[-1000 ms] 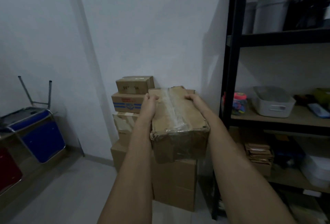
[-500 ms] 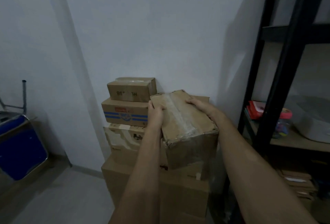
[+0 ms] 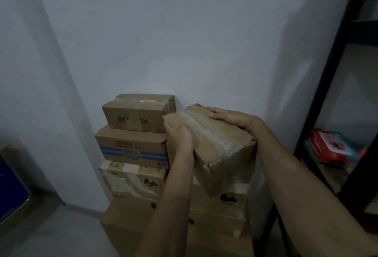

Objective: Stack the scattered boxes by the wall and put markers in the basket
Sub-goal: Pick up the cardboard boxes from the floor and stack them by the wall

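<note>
A brown taped cardboard box (image 3: 216, 144) is held in both hands, tilted, over the right side of the stack by the wall. My left hand (image 3: 180, 136) grips its left edge and my right hand (image 3: 231, 118) grips its far right edge. To its left stand a small plain box (image 3: 139, 112) on top of a box with blue stripes (image 3: 131, 146), then a white-taped box (image 3: 133, 181) and a large box (image 3: 124, 226) beneath. Whether the held box touches the box below it cannot be told. No markers or basket show.
A black metal shelf frame (image 3: 327, 84) stands close on the right, with red and teal packets (image 3: 335, 148) on a shelf. A blue object (image 3: 10, 191) sits at the far left. Grey floor (image 3: 51, 234) lies open to the left of the stack.
I have come closer to the stack. The held box has moved forward and turned at an angle, above the stack's right side.
</note>
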